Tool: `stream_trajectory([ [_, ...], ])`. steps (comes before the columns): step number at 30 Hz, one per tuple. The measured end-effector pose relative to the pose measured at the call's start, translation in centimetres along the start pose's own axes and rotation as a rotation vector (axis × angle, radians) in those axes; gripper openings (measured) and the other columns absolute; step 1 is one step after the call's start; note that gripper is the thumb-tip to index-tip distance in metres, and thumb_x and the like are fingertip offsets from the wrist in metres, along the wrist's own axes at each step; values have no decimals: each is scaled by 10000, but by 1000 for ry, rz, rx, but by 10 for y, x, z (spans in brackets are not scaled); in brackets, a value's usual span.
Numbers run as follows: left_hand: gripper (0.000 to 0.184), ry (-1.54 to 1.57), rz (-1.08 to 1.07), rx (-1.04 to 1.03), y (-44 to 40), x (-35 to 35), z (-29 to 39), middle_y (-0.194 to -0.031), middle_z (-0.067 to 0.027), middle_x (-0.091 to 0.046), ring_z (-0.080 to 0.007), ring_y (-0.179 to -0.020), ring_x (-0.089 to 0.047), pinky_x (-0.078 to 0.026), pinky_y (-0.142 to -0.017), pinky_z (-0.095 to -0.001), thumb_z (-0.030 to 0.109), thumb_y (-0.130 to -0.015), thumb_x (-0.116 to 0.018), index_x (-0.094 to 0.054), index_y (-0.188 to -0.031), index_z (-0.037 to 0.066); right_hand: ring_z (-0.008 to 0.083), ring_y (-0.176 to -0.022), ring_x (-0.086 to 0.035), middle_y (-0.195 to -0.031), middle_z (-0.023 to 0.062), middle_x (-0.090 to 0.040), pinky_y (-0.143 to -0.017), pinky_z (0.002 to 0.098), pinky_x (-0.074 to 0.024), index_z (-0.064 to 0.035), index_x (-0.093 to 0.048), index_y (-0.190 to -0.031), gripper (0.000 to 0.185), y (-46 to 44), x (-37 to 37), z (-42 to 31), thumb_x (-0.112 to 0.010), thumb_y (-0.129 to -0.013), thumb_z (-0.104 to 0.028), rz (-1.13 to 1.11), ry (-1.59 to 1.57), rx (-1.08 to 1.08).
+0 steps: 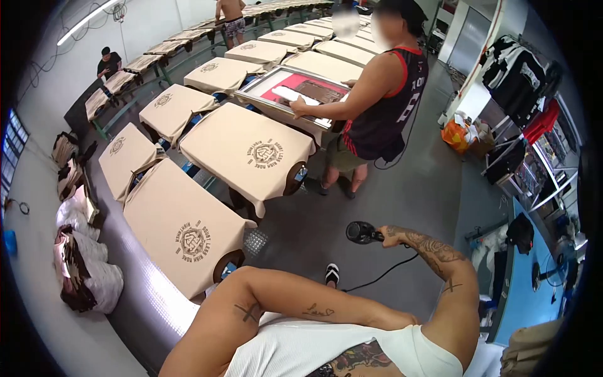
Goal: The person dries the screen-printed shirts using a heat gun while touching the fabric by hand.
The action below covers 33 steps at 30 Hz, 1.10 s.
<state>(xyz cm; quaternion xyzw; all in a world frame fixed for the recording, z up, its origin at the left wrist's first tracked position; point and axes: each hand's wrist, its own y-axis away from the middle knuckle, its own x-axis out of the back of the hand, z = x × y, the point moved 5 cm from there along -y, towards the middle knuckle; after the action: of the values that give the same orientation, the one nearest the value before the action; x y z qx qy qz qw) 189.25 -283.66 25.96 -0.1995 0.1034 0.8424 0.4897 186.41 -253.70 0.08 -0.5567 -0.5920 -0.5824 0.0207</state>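
Note:
My right hand (392,237) is closed around the handle of a black hair dryer (362,232), held out over the grey floor. Its black cord (384,272) hangs down toward the floor. Across my white top (314,339) lies my left forearm, and my left hand (409,321) rests against the top near my right upper arm; its fingers are hidden. Left of the dryer, a beige shirt (157,232) with a dark round print (193,241) is spread on the nearest printing board. Another printed beige shirt (220,151) lies on the board behind it.
A co-worker in a dark sleeveless jersey (402,100) holds a framed printing screen (295,94) over a board. More shirt-covered boards run back in rows. White bags (103,283) stand at left; a blue table (534,295) and hanging garments (515,78) are at right.

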Motion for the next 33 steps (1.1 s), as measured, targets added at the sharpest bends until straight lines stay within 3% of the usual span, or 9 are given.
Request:
stream_trajectory([
  [6,842,259,104,18,-27,71,36,-1395,-161,-469,-246,-1227,-505,-369,-1050,-334,646,-889,-381,-459,-1370,-42,333,-835,-683,-896,247,-683,-671,422,-531,46,-501,-1333,644,-52,29,-32,-564,-707,-88,-105,78,363],
  [9,1026,380,147,39,-34,104,62,-1497,-167,-380,-243,-1302,-451,-327,-1107,-333,816,-863,-313,-405,-1429,-36,341,-999,-598,-1188,232,-633,-799,433,-462,-78,-497,-1361,510,-120,25,11,-590,-878,-212,-172,112,441],
  [11,988,210,214,181,-5,121,104,-1442,-173,-424,-236,-1304,-441,-327,-1096,-325,782,-896,-292,-403,-1414,-52,226,-1457,-202,-1612,115,-177,-1077,422,-305,-232,-126,-1572,938,-167,-5,55,-701,-863,-446,-581,164,227],
  [17,840,-164,439,329,17,156,123,-1213,-227,-558,-288,-1143,-535,-399,-984,-365,666,-976,-300,-495,-1268,-97,350,-839,-673,-916,236,-677,-720,421,-527,13,-580,-1181,509,-157,53,17,-607,-687,-106,-176,-25,334],
  [24,563,-65,869,-492,137,163,112,-937,-196,-609,-261,-858,-561,-430,-797,-368,451,-1005,-458,-640,-1008,-82,336,-782,-678,-869,232,-674,-666,426,-527,21,-568,-1201,536,-138,86,-6,-610,-678,-87,-173,-76,328],
  [26,480,32,1321,-592,182,160,105,-936,-158,-587,-238,-840,-529,-419,-781,-349,410,-970,-543,-651,-984,-57,340,-717,-678,-814,252,-668,-603,435,-519,23,-527,-1298,627,-146,73,11,-565,-678,-69,-179,-100,323],
  [28,382,-288,1360,-400,201,127,118,-954,-129,-570,-244,-883,-533,-424,-796,-368,342,-915,-646,-659,-974,-36,348,-712,-678,-808,232,-674,-596,427,-523,0,-528,-1301,617,-148,63,20,-572,-692,-82,-145,-97,370],
  [31,403,-483,972,-325,192,62,151,-1046,-170,-598,-277,-940,-561,-429,-820,-380,305,-804,-786,-673,-1030,-9,364,-997,-651,-1027,239,-667,-839,425,-507,-14,-564,-1235,583,-131,56,32,-646,-669,-127,-148,-147,266],
  [33,441,-564,889,-358,180,22,166,-1104,-181,-609,-303,-1001,-576,-435,-841,-399,311,-765,-824,-683,-1059,12,365,-996,-651,-1031,237,-667,-841,424,-510,-24,-568,-1234,576,-116,53,26,-648,-674,-135,-174,-147,211],
])
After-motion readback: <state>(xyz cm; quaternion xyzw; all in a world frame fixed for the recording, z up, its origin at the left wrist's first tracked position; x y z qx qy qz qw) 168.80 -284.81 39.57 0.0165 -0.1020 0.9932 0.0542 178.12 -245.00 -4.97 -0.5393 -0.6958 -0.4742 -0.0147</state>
